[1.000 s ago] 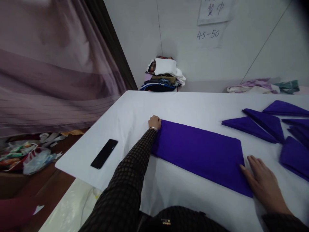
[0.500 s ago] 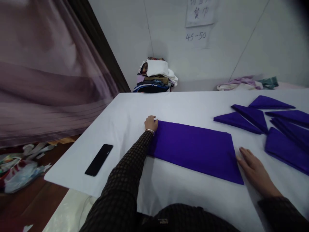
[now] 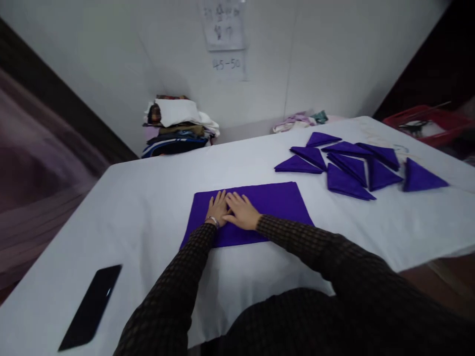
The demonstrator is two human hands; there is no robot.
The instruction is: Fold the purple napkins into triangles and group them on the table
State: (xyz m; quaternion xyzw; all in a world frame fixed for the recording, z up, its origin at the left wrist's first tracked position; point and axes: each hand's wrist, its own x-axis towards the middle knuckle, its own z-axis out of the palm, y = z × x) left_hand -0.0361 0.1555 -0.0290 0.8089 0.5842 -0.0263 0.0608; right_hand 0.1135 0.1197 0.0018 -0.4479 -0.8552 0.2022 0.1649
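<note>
A purple cloth napkin (image 3: 278,202), folded into a flat rectangle, lies on the white-covered table (image 3: 156,207) in front of me. My left hand (image 3: 218,209) rests flat on its left half, fingers stretched out, a bracelet at the wrist. Right beside it, my right hand (image 3: 242,211) also lies open on the cloth, its fingertips close to or touching the left hand. Neither hand grips the fabric. Off to the right are several purple napkins folded into triangles (image 3: 347,180), some overlapping.
A black phone (image 3: 91,306) lies near the table's left front. Behind the table's far edge sit a stack of folded clothes (image 3: 178,121) and a loose heap of cloth (image 3: 297,121). A red basket (image 3: 430,123) stands at the far right. Handwritten paper (image 3: 224,29) hangs on the wall.
Both hands have left the napkin's two ends and come together on top of it, left of its middle. My view has swung right, bringing more triangles and the red basket into sight.
</note>
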